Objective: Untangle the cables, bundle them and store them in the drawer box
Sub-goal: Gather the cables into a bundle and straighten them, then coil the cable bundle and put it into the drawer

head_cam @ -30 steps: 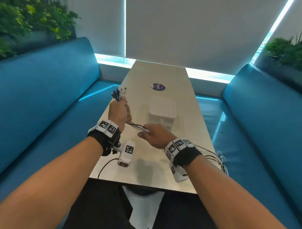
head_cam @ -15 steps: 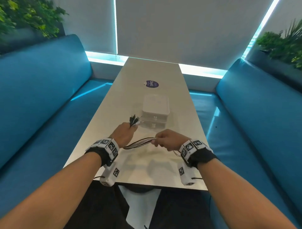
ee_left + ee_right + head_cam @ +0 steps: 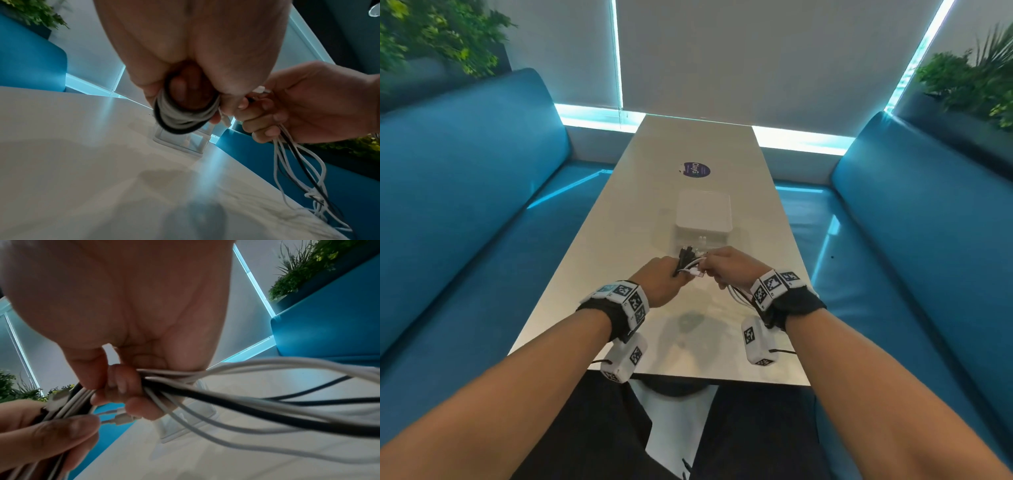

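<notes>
Head view shows both hands raised over the near half of the table (image 3: 599,240), on the person's side of the drawer box (image 3: 703,219), which serves as the landmark here. Nearest to the person, loose lengths of the cables (image 3: 300,170) trail down from the right hand (image 3: 736,265) toward the table edge, well short of the box; in the left wrist view they look knotted together low down, so the untangling seems unfinished. The right hand has its fingers (image 3: 121,381) curled round a sheaf of white and black strands. Just to its left, and just short of the box front, the left hand (image 3: 661,284) is closed in a fist round a coil of the same cables, with the loops wrapped over its fingers (image 3: 185,91) and the plug ends (image 3: 690,255) sticking out toward the box. The two hands almost touch. These cables look light, limp and smooth-jacketed, so the loops are likely to spring open or slide if the fist loosens; the safest hold is probably across the whole coil, pinching all the turns together, not by the small connectors. Beyond the hands the box sits closed on the table centre, and farther still lies a round purple sticker (image 3: 697,170).
</notes>
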`<state>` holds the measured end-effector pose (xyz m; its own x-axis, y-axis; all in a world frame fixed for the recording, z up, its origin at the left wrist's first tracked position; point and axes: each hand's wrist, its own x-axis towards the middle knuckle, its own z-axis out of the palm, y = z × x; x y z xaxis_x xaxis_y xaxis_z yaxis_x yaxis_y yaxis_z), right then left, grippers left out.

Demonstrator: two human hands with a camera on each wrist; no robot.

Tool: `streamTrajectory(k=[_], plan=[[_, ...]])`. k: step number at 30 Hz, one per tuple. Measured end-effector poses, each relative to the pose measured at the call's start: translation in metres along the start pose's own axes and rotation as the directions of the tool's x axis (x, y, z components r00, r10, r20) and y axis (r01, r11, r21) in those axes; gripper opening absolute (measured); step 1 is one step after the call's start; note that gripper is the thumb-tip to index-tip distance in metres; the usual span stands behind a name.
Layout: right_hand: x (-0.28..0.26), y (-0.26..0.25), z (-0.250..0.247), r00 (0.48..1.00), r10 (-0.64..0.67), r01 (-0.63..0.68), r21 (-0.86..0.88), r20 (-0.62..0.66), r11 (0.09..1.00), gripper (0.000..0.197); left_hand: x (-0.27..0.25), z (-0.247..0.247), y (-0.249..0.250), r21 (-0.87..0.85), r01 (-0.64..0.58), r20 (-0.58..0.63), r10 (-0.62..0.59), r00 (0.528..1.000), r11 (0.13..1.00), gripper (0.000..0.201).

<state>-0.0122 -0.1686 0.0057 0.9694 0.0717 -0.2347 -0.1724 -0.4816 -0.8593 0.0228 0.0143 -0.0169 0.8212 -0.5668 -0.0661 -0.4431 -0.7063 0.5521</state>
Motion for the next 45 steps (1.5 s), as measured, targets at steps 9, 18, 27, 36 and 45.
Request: streamTrajectory(k=[9, 18, 27, 36, 45], plan=[[-0.006, 0.004, 0.01, 0.997, -0.079, 0.08, -0.208, 0.015, 0.975, 0.021, 0.001, -0.005, 0.002, -0.084, 0.068, 0.063, -0.063, 0.996, 0.994, 0.017], [-0.019, 0.008, 0.006, 0.993, -0.114, 0.106, -0.482, 0.013, 0.87, 0.027, -0.013, -0.009, 0.006, 0.079, -0.043, 0.078, 0.037, 0.996, 0.996, 0.045], [-0.029, 0.047, 0.013, 0.992, -0.049, -0.028, -0.589, -0.115, 0.808, 0.033, 0.01, -0.027, -0.01, 0.206, 0.119, -0.274, -0.06, 0.96, 0.971, 0.062], [-0.027, 0.038, 0.038, 0.981, -0.141, 0.048, -0.54, -0.132, 0.84, 0.025, 0.014, -0.007, -0.015, -0.383, 0.251, -0.234, -0.356, 0.905, 0.889, 0.064], [-0.02, 0.005, 0.064, 0.973, -0.226, 0.161, -0.558, -0.049, 0.814, 0.026, 0.001, 0.006, 0.017, -0.579, 0.305, -0.027, -0.391, 0.92, 0.756, 0.068]])
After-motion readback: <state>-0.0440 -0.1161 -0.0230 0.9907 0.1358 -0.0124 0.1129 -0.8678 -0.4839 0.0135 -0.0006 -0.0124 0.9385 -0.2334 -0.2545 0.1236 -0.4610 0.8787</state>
